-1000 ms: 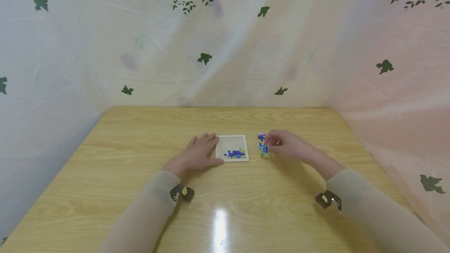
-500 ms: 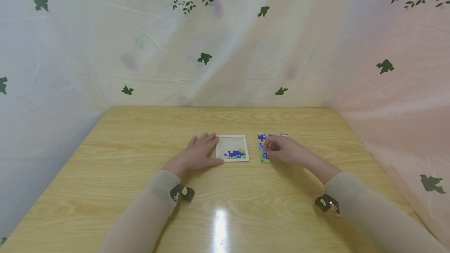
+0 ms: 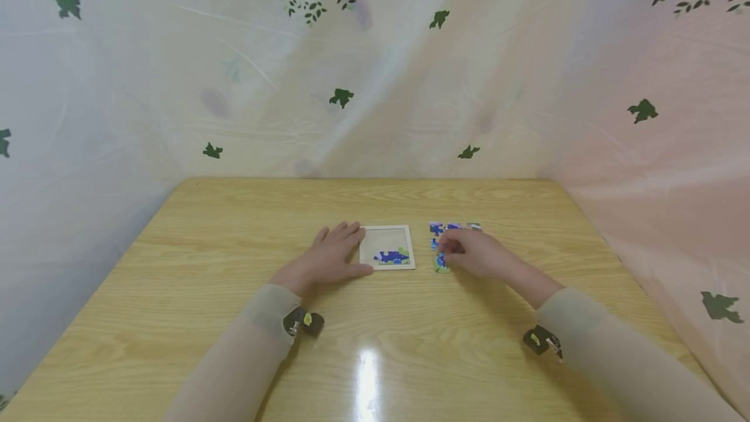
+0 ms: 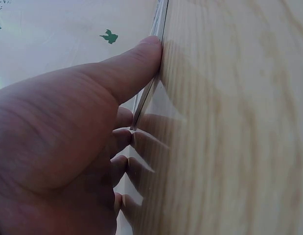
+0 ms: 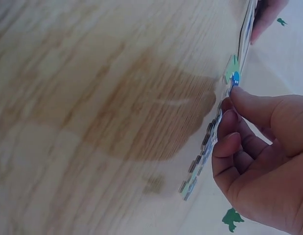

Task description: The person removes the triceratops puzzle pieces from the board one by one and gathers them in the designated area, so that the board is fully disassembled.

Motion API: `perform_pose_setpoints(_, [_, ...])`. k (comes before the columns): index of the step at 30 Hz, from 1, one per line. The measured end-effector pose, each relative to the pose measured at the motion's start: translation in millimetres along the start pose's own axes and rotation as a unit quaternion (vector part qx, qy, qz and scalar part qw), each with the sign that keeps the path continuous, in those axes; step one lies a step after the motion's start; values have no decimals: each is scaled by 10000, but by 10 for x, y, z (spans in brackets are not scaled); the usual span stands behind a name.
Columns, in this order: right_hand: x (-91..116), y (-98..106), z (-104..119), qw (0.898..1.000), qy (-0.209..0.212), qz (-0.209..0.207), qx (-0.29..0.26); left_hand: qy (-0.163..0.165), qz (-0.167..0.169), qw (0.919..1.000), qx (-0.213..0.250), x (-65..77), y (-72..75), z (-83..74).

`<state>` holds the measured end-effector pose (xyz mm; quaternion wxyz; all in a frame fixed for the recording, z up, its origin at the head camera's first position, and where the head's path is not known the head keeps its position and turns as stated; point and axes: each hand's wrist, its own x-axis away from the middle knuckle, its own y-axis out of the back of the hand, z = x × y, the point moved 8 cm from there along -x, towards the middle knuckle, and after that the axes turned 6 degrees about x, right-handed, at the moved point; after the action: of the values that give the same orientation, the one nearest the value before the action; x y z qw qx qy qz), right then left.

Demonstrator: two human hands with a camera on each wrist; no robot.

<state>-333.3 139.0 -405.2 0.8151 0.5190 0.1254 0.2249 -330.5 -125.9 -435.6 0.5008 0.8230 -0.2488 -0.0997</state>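
Note:
A small white-rimmed puzzle frame (image 3: pixel 412 247) lies on the table, a few joined purple and green pieces (image 3: pixel 394 257) at its lower right inside. My left hand (image 3: pixel 334 256) rests along the frame's left side, fingers spread at its far corner and thumb at its near one; the left wrist view has the thumb (image 4: pixel 134 63) against the edge. To the right of the frame, my right hand (image 3: pixel 476 251) pinches a green and blue puzzle piece (image 3: pixel 442 266) between thumb and index finger. In the right wrist view this puzzle piece (image 5: pixel 233 71) juts past the thumb, its other fingers curled.
Several loose puzzle pieces (image 3: pixel 436 228) lie just behind the right hand, partly hidden by it. The wooden table (image 3: pixel 375 324) reaches back to a leaf-printed cloth (image 3: pixel 398 129), which also hangs at both sides. Each wrist wears a small black camera (image 3: pixel 303 322).
My right hand has come slightly nearer to me with the pinched puzzle piece, uncovering more loose pieces behind it. The left hand and the frame have stayed put.

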Motion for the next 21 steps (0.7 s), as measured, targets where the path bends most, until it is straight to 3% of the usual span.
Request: perform_pose_setpoints(21, [-57, -71, -27, 9994, -232, 201, 139, -37, -3, 10000, 15, -16, 0, 23])
